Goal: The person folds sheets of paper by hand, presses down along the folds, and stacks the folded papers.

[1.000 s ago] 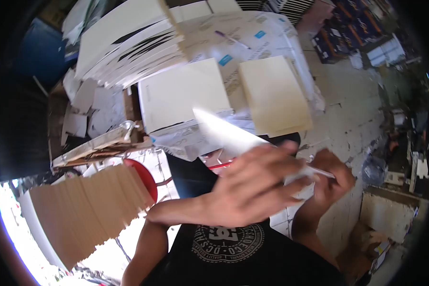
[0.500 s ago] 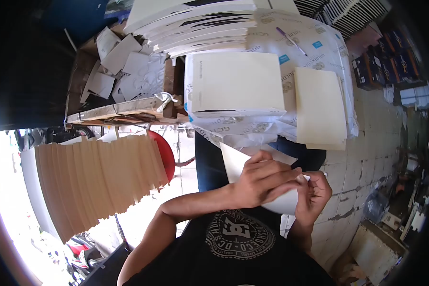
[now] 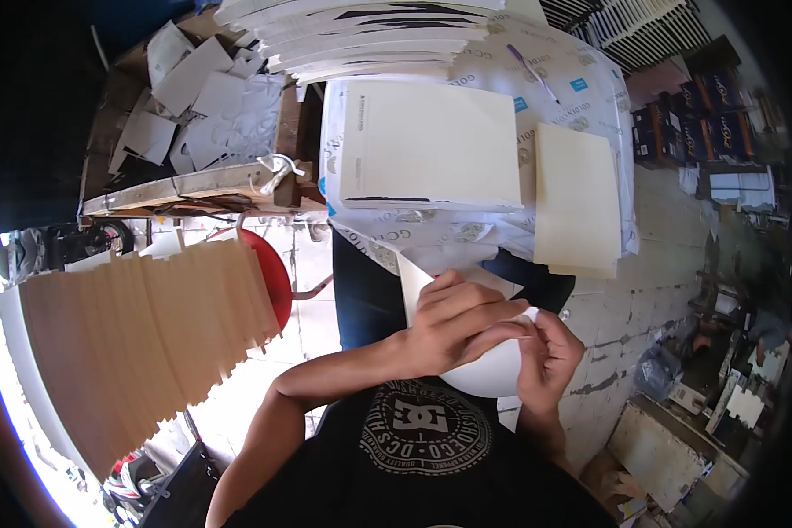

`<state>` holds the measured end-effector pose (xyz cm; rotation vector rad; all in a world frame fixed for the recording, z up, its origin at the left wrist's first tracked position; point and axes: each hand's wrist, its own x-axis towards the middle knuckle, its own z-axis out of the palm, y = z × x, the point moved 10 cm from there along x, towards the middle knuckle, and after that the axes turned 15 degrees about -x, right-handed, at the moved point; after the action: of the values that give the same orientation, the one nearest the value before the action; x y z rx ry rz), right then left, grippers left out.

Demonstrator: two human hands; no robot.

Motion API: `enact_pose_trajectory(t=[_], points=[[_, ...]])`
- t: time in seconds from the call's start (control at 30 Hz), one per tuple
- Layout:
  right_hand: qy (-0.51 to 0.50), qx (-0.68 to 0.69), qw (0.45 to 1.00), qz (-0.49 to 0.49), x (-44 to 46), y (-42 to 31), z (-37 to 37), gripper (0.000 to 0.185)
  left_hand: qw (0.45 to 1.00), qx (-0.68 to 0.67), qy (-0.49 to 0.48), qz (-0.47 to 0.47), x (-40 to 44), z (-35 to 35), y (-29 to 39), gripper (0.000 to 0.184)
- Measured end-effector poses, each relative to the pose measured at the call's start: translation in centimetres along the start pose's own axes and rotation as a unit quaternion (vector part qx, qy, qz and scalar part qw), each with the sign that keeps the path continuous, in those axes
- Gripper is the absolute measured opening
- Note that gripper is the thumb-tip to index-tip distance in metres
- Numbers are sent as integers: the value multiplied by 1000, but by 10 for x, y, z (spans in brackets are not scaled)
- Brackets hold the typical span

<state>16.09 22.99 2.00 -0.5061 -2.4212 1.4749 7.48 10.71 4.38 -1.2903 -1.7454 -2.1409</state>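
Observation:
A curved white sheet of paper [image 3: 488,371] is held in front of my chest. My left hand [image 3: 458,324] is closed on it, with the fingers bent over its upper side and one corner sticking up beyond them. At the sheet's right edge, my right hand [image 3: 550,354] pinches it between thumb and fingers. The two hands nearly touch. Beyond them, a thick stack of cream sheets [image 3: 431,145] lies on a table wrapped in printed white paper [image 3: 396,231]. To its right is a thinner cream stack [image 3: 576,198].
A purple and white pen [image 3: 534,75] lies at the back of the table. Tall paper stacks [image 3: 370,40] stand behind. On the left are a wooden box [image 3: 194,195] of paper scraps, a red stool [image 3: 268,277] and a brown stack [image 3: 145,339]. Dark blue boxes [image 3: 708,123] stand at right.
The view has swung and steadied. The sheet, earlier stretched out and blurred, now curves down below my hands, which have drawn close together at its right edge.

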Motion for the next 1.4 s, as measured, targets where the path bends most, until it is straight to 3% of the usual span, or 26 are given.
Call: enact_pose_trajectory(t=[0.2, 0.4, 0.5, 0.57, 0.6, 0.63, 0.67, 0.7, 0.73, 0.77, 0.8, 0.83, 0.87, 0.9, 0.93, 0.97, 1.0, 1.03, 1.1, 1.13, 1.17, 1.2, 1.27, 1.3, 1.33, 1.4], points=[[-23, 84, 996, 14, 3, 6, 6, 3, 999, -16, -37, -14, 0, 6, 2, 37], [-32, 104, 993, 53, -1, 15, 0, 3, 999, -45, -30, -3, 5, 11, 1, 32], [-27, 58, 994, 83, -2, 20, -12, 2, 997, 2, -43, 56, 11, 5, 14, 22], [51, -35, 997, -36, 4, 3, -39, 6, 998, 20, -47, 44, 15, -18, 5, 17], [73, -88, 992, -48, 0, 13, -63, 7, 998, 30, -49, 36, 15, -34, 0, 14], [67, -172, 982, -33, -5, 25, -94, 9, 998, 62, -4, -16, 10, -66, -18, 8], [106, -195, 975, -2, -5, 24, -124, 15, 992, 117, 53, 1, 14, -103, -20, 10], [105, -255, 961, -26, -15, 25, -159, 19, 974, 198, 103, 50, 11, -147, -29, 14], [250, -130, 958, 44, -46, 66, -210, 26, 913, 359, 187, -45, 8, -192, -41, 14], [251, -213, 944, -7, -45, 46, -225, 25, 899, 370, 234, 20, 2, -239, -51, 11], [259, -293, 919, -57, -45, 26, -239, 26, 855, 446, 265, 5, -1, -277, -60, 15], [297, -428, 844, -129, -43, -3, -237, 27, 829, 484, 275, -56, -4, -316, -81, 23], [294, -418, 842, -174, -37, -13, -237, 29, 798, 518, 284, -117, -9, -341, -97, 33], [289, -409, 838, -217, -32, -23, -236, 30, 783, 532, 304, -102, -13, -344, -93, 40], [243, -256, 907, -230, -19, -20, -242, 32, 768, 545, 324, -86, -14, -346, -91, 48], [257, -183, 921, -229, -15, -16, -245, 35, 754, 556, 341, -71, -14, -348, -90, 55], [272, -108, 928, -232, -10, -15, -245, 37, 787, 517, 321, -102, -7, -331, -82, 74], [350, -121, 901, -227, -10, -22, -229, 40, 847, 360, 377, -105, -4, -307, -72, 58], [346, -82, 900, -254, -4, -18, -205, 44, 914, 39, 321, -245, 4, -239, -82, 52], [272, -66, 915, -289, 6, -23, -183, 49, 913, -133, 231, -308, 5, -190, -90, 67], [194, -48, 927, -316, 15, -28, -161, 54, 869, -308, 126, -367, 9, -140, -85, 74], [126, -36, 925, -357, 31, -47, -125, 60, 795, -459, 107, -382, 3, -113, -86, 72], [17, 14, 921, -389, 60, -66, -74, 66, 833, -364, 191, -371, -4, -130, -94, 73], [-20, 50, 921, -385, 73, -67, -61, 66, 887, -249, 185, -341, 13, -136, -79, 55], [20, 45, 949, -312, 86, -57, -58, 59, 910, -177, 201, -317, 21, -144, -71, 44], [72, 24, 982, -172, 112, -34, -49, 42, 912, -239, 201, -267, 37, -144, -72, 34]])
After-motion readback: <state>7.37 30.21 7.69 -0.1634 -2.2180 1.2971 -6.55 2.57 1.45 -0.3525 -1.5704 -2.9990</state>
